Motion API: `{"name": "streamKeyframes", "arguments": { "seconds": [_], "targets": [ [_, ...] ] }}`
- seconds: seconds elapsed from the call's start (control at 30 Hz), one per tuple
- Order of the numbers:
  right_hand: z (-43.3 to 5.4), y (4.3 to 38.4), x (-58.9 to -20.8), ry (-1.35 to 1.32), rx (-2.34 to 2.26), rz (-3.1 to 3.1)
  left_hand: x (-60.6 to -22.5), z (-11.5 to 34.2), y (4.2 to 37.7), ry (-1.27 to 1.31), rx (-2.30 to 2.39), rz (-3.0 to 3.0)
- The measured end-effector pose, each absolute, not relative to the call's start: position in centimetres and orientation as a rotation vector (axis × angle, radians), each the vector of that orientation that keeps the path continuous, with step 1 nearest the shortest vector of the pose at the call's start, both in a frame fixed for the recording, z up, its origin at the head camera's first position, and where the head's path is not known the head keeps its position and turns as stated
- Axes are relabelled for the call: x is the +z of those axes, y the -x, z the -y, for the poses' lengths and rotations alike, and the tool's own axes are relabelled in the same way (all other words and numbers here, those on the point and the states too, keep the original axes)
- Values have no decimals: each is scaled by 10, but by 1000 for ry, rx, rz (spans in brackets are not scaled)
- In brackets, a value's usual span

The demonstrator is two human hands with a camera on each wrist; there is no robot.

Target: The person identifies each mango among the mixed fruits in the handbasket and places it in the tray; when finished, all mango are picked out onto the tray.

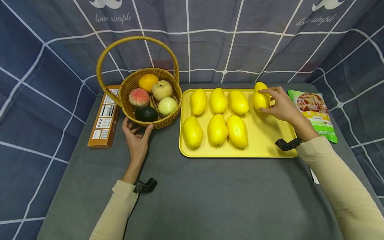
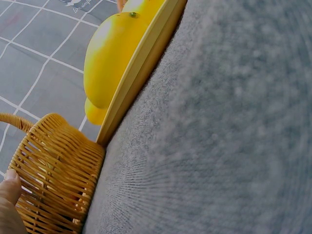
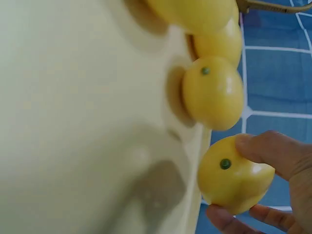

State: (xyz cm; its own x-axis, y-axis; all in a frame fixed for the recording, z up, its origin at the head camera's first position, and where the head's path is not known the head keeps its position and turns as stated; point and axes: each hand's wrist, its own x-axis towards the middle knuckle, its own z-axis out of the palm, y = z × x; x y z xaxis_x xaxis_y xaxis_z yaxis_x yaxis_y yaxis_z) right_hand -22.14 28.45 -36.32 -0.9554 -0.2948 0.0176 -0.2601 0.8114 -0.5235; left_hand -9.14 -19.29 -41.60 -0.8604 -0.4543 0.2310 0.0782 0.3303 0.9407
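Observation:
My right hand (image 1: 280, 105) pinches a yellow mango (image 1: 260, 96) between thumb and fingers at the tray's back edge. In the right wrist view this mango (image 3: 229, 183) appears raised off the tray surface, its green stem spot showing. Several more mangoes (image 1: 218, 130) lie in two rows on the yellow tray (image 1: 270, 143). My left hand (image 1: 136, 138) holds the near left side of a wicker basket (image 1: 163, 124), thumb against its woven wall (image 2: 58, 170). Inside the basket are a peach (image 1: 139, 97), an orange fruit (image 1: 148, 82), an avocado (image 1: 146, 114) and two pale round fruits (image 1: 162, 90).
An orange-brown box (image 1: 103, 125) lies left of the basket, partly behind it. Right of the tray is a green food packet (image 1: 315, 113). The basket's tall arched handle (image 1: 136, 38) rises before a checked cloth backdrop (image 1: 207, 50). Grey tabletop (image 1: 216, 196) extends in front.

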Motion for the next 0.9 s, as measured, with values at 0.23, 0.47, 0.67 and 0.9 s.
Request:
{"name": "streamKeyframes", "arguments": {
  "seconds": [0.23, 0.47, 0.67, 0.9],
  "targets": [
    [-293, 220, -376, 424, -814, -2882, -415, 193, 91, -346, -1555, 2143],
    [-293, 218, -383, 433, -826, -2842, -416, 192, 92, -345, -1551, 2145],
    [-293, 218, -385, 436, -820, -2827, -417, 192, 92, -343, -1554, 2139],
    [-293, 217, -383, 435, -803, -2834, -416, 192, 91, -344, -1553, 2143]
  ]
}}
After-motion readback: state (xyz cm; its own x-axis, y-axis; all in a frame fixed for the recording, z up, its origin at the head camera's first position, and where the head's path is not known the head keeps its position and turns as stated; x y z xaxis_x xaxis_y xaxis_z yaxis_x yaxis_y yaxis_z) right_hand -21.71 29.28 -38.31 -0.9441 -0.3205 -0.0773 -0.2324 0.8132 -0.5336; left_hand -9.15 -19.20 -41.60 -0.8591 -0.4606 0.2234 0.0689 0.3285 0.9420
